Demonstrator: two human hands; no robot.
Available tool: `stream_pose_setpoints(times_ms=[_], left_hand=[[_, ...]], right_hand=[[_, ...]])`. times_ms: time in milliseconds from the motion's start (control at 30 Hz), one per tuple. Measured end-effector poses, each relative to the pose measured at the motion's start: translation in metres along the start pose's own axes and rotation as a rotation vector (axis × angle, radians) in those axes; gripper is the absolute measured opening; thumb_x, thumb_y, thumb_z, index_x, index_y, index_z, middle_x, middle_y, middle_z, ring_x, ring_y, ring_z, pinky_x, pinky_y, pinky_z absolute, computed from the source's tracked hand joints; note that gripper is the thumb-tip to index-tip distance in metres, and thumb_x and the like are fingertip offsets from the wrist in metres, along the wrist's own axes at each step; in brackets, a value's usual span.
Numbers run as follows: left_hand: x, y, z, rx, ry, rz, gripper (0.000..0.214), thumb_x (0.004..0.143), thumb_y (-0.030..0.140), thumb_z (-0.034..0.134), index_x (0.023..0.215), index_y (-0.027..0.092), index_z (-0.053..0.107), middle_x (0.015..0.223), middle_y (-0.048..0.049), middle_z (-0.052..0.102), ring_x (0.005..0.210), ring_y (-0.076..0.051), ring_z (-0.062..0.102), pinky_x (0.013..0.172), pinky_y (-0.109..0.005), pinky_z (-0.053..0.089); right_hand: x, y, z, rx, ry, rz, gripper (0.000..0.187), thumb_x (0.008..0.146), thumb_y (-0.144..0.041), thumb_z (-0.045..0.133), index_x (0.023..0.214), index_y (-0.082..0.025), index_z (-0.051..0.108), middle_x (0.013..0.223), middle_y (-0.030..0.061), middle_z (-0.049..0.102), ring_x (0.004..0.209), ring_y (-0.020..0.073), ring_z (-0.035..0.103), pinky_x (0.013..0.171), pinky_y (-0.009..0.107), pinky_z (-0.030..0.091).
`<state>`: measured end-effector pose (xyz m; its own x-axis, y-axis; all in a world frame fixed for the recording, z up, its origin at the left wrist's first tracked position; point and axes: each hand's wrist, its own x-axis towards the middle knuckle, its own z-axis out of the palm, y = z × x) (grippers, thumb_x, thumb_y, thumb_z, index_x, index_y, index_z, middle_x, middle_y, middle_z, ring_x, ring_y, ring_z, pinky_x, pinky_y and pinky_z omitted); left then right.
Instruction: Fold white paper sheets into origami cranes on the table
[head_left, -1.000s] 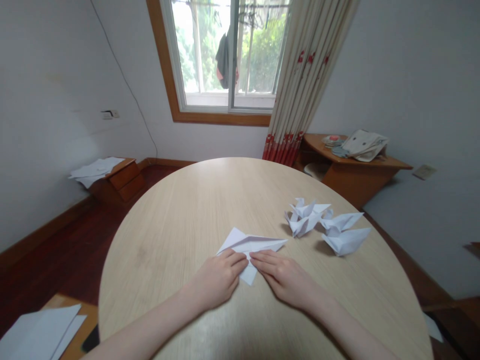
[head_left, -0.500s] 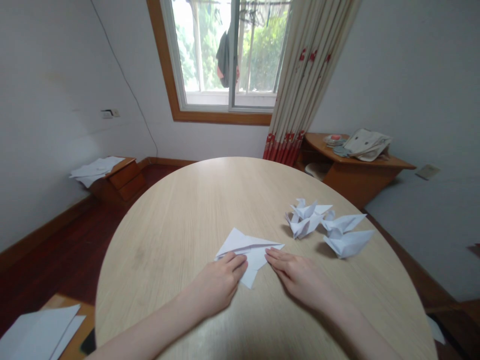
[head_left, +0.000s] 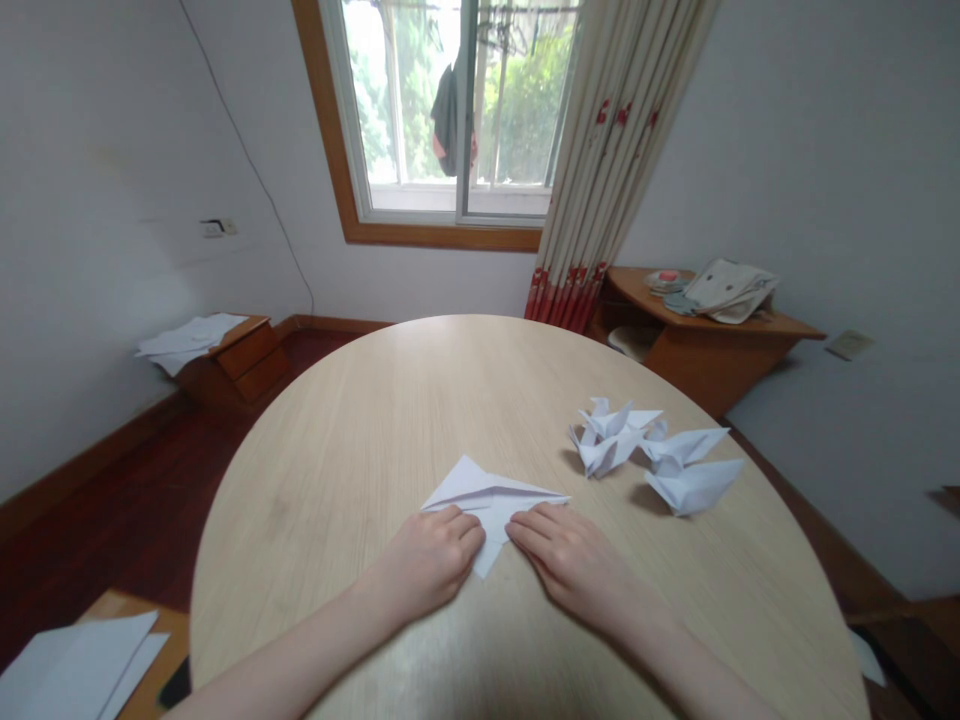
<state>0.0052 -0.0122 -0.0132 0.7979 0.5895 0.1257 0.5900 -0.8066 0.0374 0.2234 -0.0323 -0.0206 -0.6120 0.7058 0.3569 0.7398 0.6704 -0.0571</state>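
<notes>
A partly folded sheet of white paper (head_left: 491, 492) lies flat on the round wooden table (head_left: 390, 420), its point aimed right. My left hand (head_left: 427, 558) rests palm down on the paper's near left part, fingers together and curled at the tips. My right hand (head_left: 570, 558) lies flat beside it, fingertips pressing the paper's near edge. The two hands almost touch at the middle of the fold.
Several finished white paper birds (head_left: 652, 455) stand on the table to the right. Loose white sheets (head_left: 75, 665) lie on a low surface at the bottom left. A wooden side desk (head_left: 712, 335) with papers stands by the curtain, and a low cabinet (head_left: 225, 355) sits at the left wall.
My right hand slid back left along the paper's edge toward my left hand. The paper shifted slightly left under both hands.
</notes>
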Motion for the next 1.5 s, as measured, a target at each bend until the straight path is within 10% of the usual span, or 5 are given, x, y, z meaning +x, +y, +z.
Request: stream_pose_setpoints(times_ms=[333, 567, 1500], left_hand=[[0.003, -0.004, 0.008, 0.133, 0.234, 0.099, 0.020, 0.095, 0.011, 0.040, 0.083, 0.016, 0.054, 0.081, -0.0058, 0.061, 0.076, -0.021, 0.056, 0.066, -0.033, 0.046], [0.006, -0.006, 0.017, -0.170, 0.407, -0.054, 0.041, 0.086, 0.003, 0.041, 0.125, 0.013, 0.040, 0.128, -0.0148, 0.052, 0.119, -0.026, 0.049, 0.098, -0.043, 0.045], [0.006, 0.002, 0.034, -0.077, 0.073, -0.132, 0.059, 0.078, 0.002, 0.042, 0.136, 0.004, 0.043, 0.141, -0.0192, 0.047, 0.133, -0.027, 0.043, 0.107, -0.041, 0.042]], right_hand=[[0.008, -0.002, 0.015, -0.026, 0.145, 0.104, 0.016, 0.091, -0.011, 0.041, 0.086, -0.019, 0.054, 0.084, 0.0079, 0.059, 0.078, 0.0235, 0.052, 0.069, 0.034, 0.041], [0.007, -0.001, 0.020, 0.041, 0.191, 0.121, 0.042, 0.090, -0.009, 0.040, 0.131, -0.014, 0.036, 0.127, 0.0192, 0.053, 0.118, 0.0308, 0.047, 0.095, 0.051, 0.041], [0.004, 0.007, 0.030, 0.173, -0.115, 0.043, 0.077, 0.070, 0.008, 0.031, 0.145, -0.010, 0.034, 0.147, 0.0158, 0.041, 0.138, 0.0215, 0.035, 0.112, 0.049, 0.035]])
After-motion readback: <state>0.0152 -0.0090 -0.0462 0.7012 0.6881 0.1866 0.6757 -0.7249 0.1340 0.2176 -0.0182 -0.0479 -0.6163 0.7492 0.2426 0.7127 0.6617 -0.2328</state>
